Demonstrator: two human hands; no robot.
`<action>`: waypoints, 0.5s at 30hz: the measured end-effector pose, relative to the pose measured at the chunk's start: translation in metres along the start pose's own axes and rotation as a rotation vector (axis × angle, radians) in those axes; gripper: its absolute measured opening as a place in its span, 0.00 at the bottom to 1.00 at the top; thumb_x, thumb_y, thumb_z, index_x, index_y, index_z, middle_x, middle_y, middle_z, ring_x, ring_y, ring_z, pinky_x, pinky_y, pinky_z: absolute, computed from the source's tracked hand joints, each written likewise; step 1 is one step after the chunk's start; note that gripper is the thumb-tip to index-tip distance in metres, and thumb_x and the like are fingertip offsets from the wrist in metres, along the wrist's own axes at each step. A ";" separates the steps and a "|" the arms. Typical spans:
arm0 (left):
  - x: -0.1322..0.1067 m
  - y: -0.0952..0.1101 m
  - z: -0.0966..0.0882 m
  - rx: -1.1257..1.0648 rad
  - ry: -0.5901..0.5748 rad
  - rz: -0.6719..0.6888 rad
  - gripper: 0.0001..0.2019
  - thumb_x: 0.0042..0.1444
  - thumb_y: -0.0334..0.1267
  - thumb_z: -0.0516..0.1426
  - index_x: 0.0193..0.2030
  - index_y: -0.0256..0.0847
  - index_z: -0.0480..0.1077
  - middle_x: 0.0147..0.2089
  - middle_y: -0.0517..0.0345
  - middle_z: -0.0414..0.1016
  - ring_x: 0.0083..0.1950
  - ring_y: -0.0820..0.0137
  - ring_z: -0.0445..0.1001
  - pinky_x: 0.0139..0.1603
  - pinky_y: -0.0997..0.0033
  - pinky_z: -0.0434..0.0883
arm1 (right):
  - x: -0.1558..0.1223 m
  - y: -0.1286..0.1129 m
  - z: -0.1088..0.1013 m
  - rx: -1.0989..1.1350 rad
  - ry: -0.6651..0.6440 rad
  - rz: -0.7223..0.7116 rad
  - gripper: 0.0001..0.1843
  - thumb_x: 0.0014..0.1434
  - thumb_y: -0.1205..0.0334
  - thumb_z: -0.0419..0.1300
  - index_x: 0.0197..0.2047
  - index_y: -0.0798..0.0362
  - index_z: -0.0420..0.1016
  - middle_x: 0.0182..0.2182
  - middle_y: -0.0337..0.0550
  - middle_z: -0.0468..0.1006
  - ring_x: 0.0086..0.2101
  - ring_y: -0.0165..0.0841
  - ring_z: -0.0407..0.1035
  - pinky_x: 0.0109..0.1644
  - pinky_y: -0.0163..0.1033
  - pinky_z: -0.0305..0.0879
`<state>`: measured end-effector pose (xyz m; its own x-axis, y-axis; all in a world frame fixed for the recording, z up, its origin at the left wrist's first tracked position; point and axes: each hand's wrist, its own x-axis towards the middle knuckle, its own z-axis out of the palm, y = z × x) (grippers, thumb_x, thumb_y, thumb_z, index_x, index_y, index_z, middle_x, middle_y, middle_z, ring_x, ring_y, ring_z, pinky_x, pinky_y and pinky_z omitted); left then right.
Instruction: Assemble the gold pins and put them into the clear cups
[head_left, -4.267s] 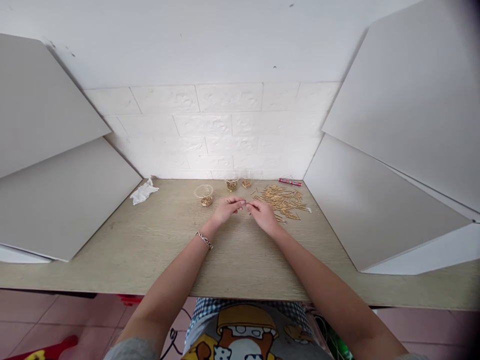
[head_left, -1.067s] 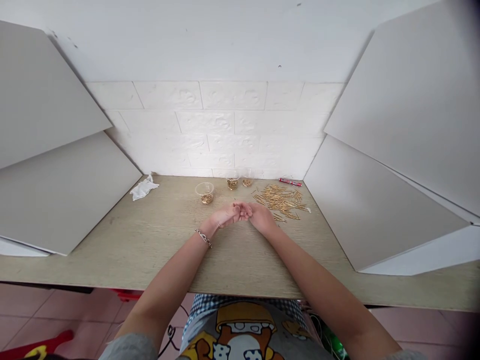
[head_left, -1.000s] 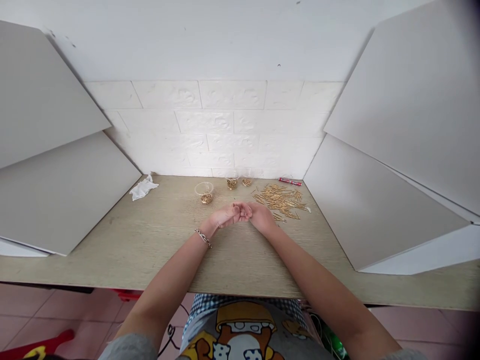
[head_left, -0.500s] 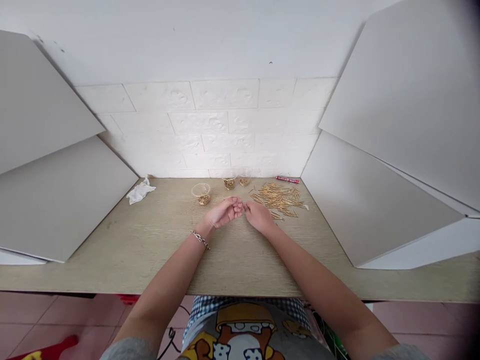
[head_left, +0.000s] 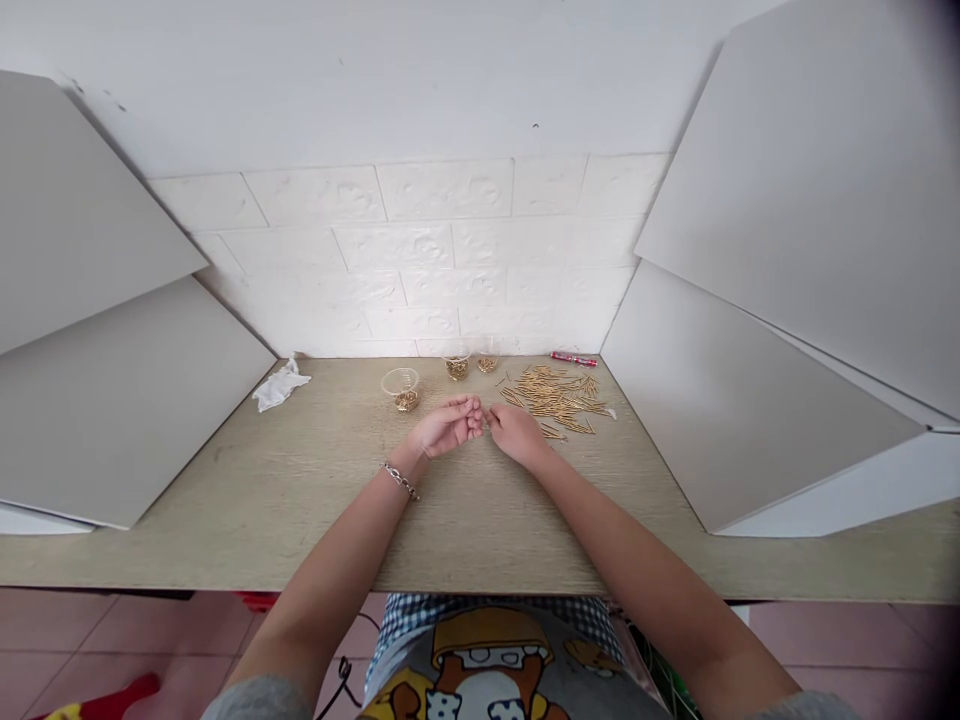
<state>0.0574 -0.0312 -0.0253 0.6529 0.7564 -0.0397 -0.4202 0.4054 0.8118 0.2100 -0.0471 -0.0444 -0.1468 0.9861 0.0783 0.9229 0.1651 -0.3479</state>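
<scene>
My left hand (head_left: 448, 426) is turned palm up over the middle of the table, its fingers curled and closed at the tips. Facing it, my right hand (head_left: 516, 432) is closed in a pinch, back upward. The fingertips of both hands nearly meet, and whatever they pinch is too small to make out. Just right of my right hand lies a spread pile of thin gold-coloured rods (head_left: 559, 398). Beyond my left hand stands a clear plastic cup (head_left: 400, 382) with small gold-coloured pieces (head_left: 406, 401) in it.
Two more clear cups, one on the left (head_left: 457, 362) and one on the right (head_left: 487, 358), hold gold-coloured pieces by the wall. A red pen-like tube (head_left: 574, 359) lies behind the rods. Crumpled white tissue (head_left: 280, 385) sits far left. Pale panels (head_left: 150, 400) flank the wooden table (head_left: 480, 530).
Both hands keep almost the same place and pose. The view has shifted very slightly; the pile and cups look unchanged.
</scene>
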 end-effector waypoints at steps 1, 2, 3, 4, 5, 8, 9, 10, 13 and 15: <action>-0.001 -0.001 0.000 -0.001 -0.043 -0.025 0.13 0.42 0.39 0.66 0.27 0.36 0.66 0.26 0.61 0.66 0.27 0.77 0.67 0.32 0.75 0.66 | 0.000 0.000 0.000 0.009 -0.001 -0.001 0.19 0.64 0.56 0.41 0.35 0.53 0.71 0.34 0.45 0.76 0.34 0.33 0.68 0.31 0.34 0.50; -0.003 -0.001 0.000 0.001 -0.093 -0.051 0.16 0.41 0.43 0.66 0.26 0.36 0.65 0.26 0.61 0.66 0.28 0.76 0.67 0.32 0.74 0.66 | -0.001 0.000 -0.001 0.017 -0.003 -0.005 0.18 0.64 0.56 0.42 0.35 0.53 0.71 0.34 0.44 0.76 0.33 0.32 0.67 0.30 0.34 0.50; -0.004 -0.002 -0.001 0.004 -0.147 -0.075 0.19 0.39 0.47 0.66 0.26 0.36 0.64 0.26 0.60 0.66 0.28 0.75 0.68 0.31 0.73 0.66 | -0.001 0.000 -0.001 0.023 -0.007 -0.009 0.18 0.64 0.56 0.42 0.35 0.52 0.71 0.34 0.43 0.76 0.33 0.32 0.67 0.30 0.34 0.49; -0.005 -0.004 -0.001 0.009 -0.201 -0.094 0.22 0.35 0.52 0.66 0.25 0.36 0.63 0.27 0.60 0.66 0.28 0.74 0.68 0.31 0.73 0.65 | -0.002 0.000 -0.002 0.026 -0.013 -0.013 0.18 0.63 0.56 0.43 0.35 0.52 0.71 0.34 0.43 0.76 0.33 0.31 0.67 0.29 0.34 0.49; -0.006 -0.005 -0.002 0.018 -0.253 -0.113 0.26 0.31 0.56 0.66 0.25 0.37 0.63 0.27 0.59 0.66 0.27 0.74 0.67 0.30 0.72 0.64 | -0.002 -0.001 -0.002 0.026 -0.023 -0.012 0.18 0.63 0.56 0.43 0.34 0.52 0.71 0.34 0.43 0.76 0.33 0.31 0.67 0.29 0.34 0.48; -0.007 -0.009 -0.004 0.051 -0.384 -0.172 0.35 0.17 0.63 0.65 0.26 0.37 0.62 0.26 0.60 0.65 0.25 0.73 0.66 0.30 0.71 0.63 | -0.002 -0.003 -0.005 0.014 -0.057 0.010 0.18 0.63 0.56 0.43 0.35 0.52 0.72 0.34 0.42 0.76 0.32 0.31 0.66 0.29 0.34 0.48; -0.007 -0.009 -0.004 0.058 -0.415 -0.188 0.37 0.14 0.64 0.64 0.26 0.37 0.61 0.26 0.61 0.65 0.25 0.73 0.66 0.30 0.71 0.63 | -0.002 -0.003 -0.006 0.008 -0.067 0.020 0.18 0.63 0.56 0.43 0.35 0.52 0.72 0.35 0.42 0.76 0.33 0.31 0.66 0.29 0.35 0.48; -0.007 -0.010 -0.004 0.062 -0.441 -0.203 0.38 0.12 0.64 0.64 0.26 0.38 0.61 0.26 0.61 0.65 0.25 0.73 0.66 0.30 0.71 0.63 | -0.001 -0.004 -0.007 0.002 -0.078 0.026 0.18 0.63 0.56 0.43 0.36 0.51 0.72 0.35 0.43 0.77 0.33 0.31 0.66 0.29 0.35 0.48; -0.007 -0.010 -0.003 0.064 -0.500 -0.225 0.39 0.10 0.64 0.64 0.27 0.38 0.61 0.27 0.60 0.66 0.26 0.73 0.66 0.30 0.72 0.63 | 0.000 -0.005 -0.009 -0.013 -0.104 0.025 0.19 0.63 0.56 0.42 0.37 0.51 0.73 0.36 0.43 0.77 0.33 0.32 0.67 0.30 0.35 0.48; -0.007 -0.010 -0.002 0.076 -0.523 -0.238 0.39 0.09 0.65 0.63 0.27 0.37 0.62 0.27 0.59 0.67 0.27 0.73 0.66 0.31 0.72 0.63 | 0.000 -0.005 -0.010 -0.019 -0.104 0.015 0.20 0.63 0.56 0.41 0.37 0.51 0.73 0.37 0.43 0.77 0.34 0.32 0.67 0.30 0.35 0.48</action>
<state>0.0558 -0.0398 -0.0346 0.9567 0.2865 0.0510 -0.1897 0.4809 0.8560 0.2088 -0.0483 -0.0337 -0.1685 0.9854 -0.0247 0.9318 0.1510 -0.3302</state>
